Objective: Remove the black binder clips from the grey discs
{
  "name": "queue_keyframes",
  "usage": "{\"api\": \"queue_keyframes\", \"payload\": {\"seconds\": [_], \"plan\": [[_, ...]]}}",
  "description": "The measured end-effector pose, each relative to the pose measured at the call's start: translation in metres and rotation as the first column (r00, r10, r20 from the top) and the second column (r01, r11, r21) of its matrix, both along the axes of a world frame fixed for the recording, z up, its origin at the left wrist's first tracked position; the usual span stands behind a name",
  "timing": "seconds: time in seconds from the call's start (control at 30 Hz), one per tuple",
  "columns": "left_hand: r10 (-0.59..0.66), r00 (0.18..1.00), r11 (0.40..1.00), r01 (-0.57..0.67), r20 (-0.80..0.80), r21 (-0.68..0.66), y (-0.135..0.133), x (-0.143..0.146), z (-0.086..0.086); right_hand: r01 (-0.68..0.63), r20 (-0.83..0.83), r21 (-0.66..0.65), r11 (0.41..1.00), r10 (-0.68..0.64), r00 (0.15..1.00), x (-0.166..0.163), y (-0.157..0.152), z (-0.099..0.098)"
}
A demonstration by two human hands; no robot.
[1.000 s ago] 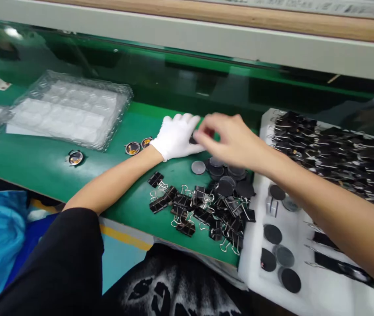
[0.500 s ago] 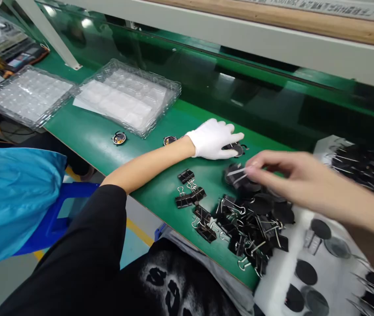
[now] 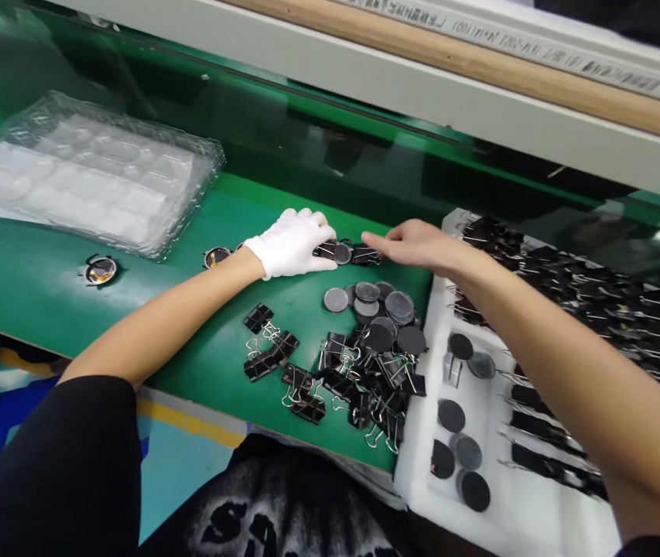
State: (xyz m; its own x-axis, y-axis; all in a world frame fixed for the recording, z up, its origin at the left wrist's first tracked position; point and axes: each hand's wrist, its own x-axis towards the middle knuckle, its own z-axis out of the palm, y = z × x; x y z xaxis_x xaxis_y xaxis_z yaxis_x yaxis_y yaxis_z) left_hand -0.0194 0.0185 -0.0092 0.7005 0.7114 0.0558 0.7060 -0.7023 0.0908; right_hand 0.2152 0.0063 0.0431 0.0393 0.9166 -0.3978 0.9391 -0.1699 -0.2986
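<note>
On the green bench, my left hand, in a white glove, grips a small round grey-faced piece between thumb and fingers. A black binder clip shows at the piece's left side, partly under the glove. My bare right hand pinches another black binder clip against the piece's right side; whether its jaws are around the edge I cannot tell. Just nearer to me lie several loose grey discs and a heap of binder clips. Beside my left wrist sits a round metal-rimmed part.
Another round part lies further left, before stacked clear plastic trays. On the right, a white foam box holds discs and rows of clipped pieces. A shelf beam crosses above the bench.
My right hand has carried a binder clip from over the heap to the round piece at my left hand. My view has swung right; my left hand stays at the piece.
</note>
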Motion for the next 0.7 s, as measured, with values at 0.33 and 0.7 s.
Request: {"api": "queue_keyframes", "payload": {"seconds": [0.33, 0.7], "plan": [[0.071, 0.993, 0.991, -0.059, 0.092, -0.122, 0.006, 0.002, -0.007, 0.167, -0.103, 0.332, 0.929, -0.140, 0.985, -0.039, 0.035, -0.047], [0.110, 0.984, 0.976, -0.081, 0.138, -0.200, 0.005, 0.012, -0.007, 0.290, -0.232, 0.339, 0.895, -0.219, 0.948, -0.023, 0.028, -0.065]]}}
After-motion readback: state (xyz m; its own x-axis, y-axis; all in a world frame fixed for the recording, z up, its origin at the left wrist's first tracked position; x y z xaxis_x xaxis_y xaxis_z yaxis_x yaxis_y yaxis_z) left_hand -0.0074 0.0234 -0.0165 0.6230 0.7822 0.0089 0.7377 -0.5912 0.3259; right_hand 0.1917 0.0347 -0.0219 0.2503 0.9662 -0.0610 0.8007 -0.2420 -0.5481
